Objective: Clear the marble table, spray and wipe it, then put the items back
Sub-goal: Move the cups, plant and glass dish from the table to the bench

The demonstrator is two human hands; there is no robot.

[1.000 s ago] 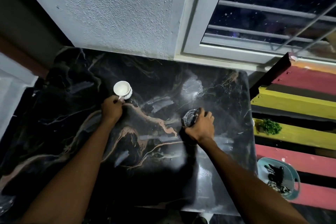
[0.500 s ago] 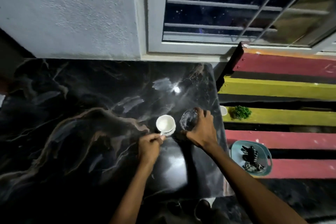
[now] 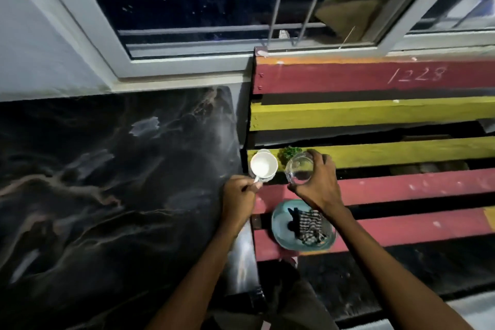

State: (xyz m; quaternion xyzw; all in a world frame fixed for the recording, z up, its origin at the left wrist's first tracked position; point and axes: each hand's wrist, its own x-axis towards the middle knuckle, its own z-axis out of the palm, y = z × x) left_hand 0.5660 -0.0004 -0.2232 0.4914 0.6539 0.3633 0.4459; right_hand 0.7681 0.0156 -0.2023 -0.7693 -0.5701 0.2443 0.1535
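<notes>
Now | my left hand [image 3: 239, 195] pinched on white cup [image 3: 263, 165] handle, past marble table [image 3: 112, 182] edge | right hand [image 3: 316, 182] wrapped round clear glass [image 3: 297, 169] above slatted bench [image 3: 375, 185] | both light, brittle; glass likely slippery, hold its wall.

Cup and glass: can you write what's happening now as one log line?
left hand: holds white cup | right hand: holds glass | both over slatted bench | marble table: bare

White cup [image 3: 263, 165] and glass [image 3: 299, 169] above bench [image 3: 401, 187]
</notes>
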